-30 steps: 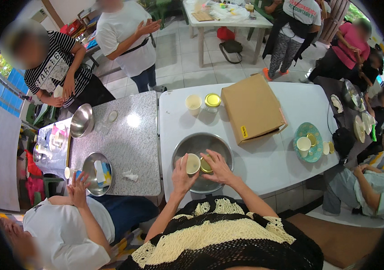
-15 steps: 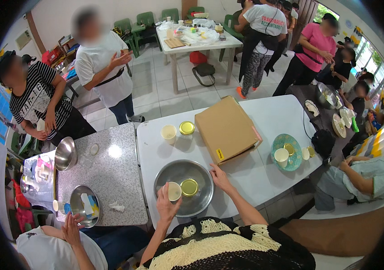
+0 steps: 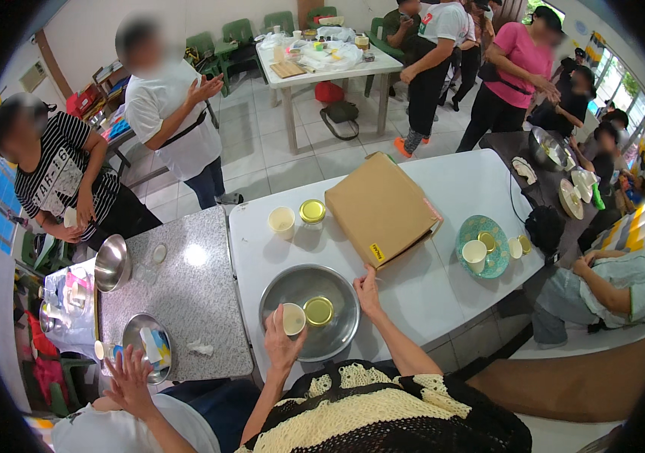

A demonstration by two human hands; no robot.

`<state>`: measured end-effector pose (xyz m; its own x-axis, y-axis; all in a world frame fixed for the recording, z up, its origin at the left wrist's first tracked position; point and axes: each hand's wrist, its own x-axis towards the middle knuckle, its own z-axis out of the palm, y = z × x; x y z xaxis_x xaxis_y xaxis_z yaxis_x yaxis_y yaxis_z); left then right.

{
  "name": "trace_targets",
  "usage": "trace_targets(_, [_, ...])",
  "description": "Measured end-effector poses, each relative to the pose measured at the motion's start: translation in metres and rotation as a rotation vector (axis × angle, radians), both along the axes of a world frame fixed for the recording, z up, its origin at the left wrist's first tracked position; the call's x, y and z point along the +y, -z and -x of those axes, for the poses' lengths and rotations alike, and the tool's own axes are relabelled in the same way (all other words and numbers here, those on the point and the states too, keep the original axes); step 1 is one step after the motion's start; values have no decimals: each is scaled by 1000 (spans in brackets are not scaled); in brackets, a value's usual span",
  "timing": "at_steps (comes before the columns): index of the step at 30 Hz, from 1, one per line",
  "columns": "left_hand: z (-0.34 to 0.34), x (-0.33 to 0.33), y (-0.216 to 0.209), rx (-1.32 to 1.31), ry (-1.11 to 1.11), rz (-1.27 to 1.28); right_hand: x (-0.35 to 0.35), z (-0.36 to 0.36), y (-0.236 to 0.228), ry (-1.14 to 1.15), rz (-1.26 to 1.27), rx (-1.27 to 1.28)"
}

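My left hand (image 3: 283, 346) is closed around a pale paper cup (image 3: 294, 319), held over the left part of a wide steel bowl (image 3: 270, 291). Inside the bowl, right beside the cup, is a jar with a gold lid (image 3: 319, 311). My right hand (image 3: 368, 293) rests at the bowl's right rim with nothing visible in it. Its forefinger is stretched out toward the near corner of a brown cardboard box (image 3: 383, 208), and the thumb stands apart.
Beyond the bowl stand another paper cup (image 3: 282, 222) and gold-lidded jar (image 3: 312, 211). A teal plate (image 3: 477, 225) with a cup and jar lies right on the white table (image 3: 428, 302). A speckled table (image 3: 186, 309) adjoins at left, where a neighbour's hand (image 3: 130, 383) is raised near a steel bowl.
My right hand has turned slightly, its forefinger now pointing up toward the box corner. The left hand keeps the cup in nearly the same place. The neighbour's hands at lower left have shifted.
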<state>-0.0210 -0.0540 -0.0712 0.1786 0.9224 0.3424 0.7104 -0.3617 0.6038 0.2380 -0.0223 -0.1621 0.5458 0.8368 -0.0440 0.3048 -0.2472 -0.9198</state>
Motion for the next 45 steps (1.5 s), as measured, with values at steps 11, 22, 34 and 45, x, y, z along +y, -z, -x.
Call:
trace_targets(11, [2, -1, 1, 13, -4, 14, 0, -13, 3, -31, -18, -77])
trace_targets(22, [0, 0, -1, 15, 0, 13, -15, -24, -12, 66, -77, 142])
trace_targets(34, [1, -1, -1, 19, -6, 16, -25, 6, -92, 43, -342, -73])
trace_targets(45, [0, -2, -4, 15, 15, 31, -30, 48, -104, -1067, -120, -532])
